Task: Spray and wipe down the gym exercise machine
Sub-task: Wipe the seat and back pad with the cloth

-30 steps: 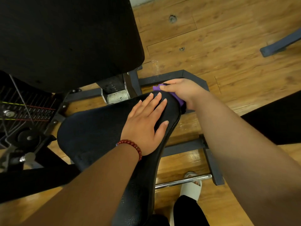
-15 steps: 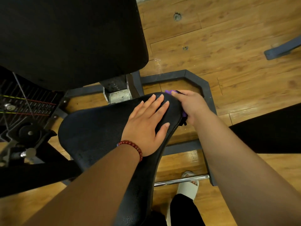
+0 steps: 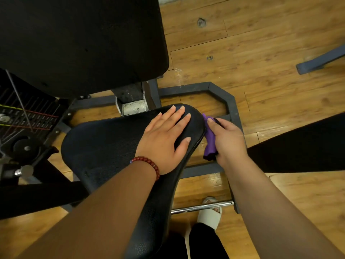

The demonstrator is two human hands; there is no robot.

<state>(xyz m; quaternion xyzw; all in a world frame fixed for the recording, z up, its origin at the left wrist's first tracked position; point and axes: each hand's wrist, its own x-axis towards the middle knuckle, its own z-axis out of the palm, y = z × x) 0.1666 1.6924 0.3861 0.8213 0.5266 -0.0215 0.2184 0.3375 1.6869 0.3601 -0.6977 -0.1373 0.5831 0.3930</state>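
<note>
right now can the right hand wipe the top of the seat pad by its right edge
Probably not fully: the right hand holds the purple cloth at the seat pad edge, but the left hand lies flat there.

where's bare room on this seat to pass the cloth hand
Bare: the wide left part of the seat pad, between the left hand and the pulley. Crowded: the right tip, where the left hand lies flat and the right hand holds the purple cloth against the edge.
</note>
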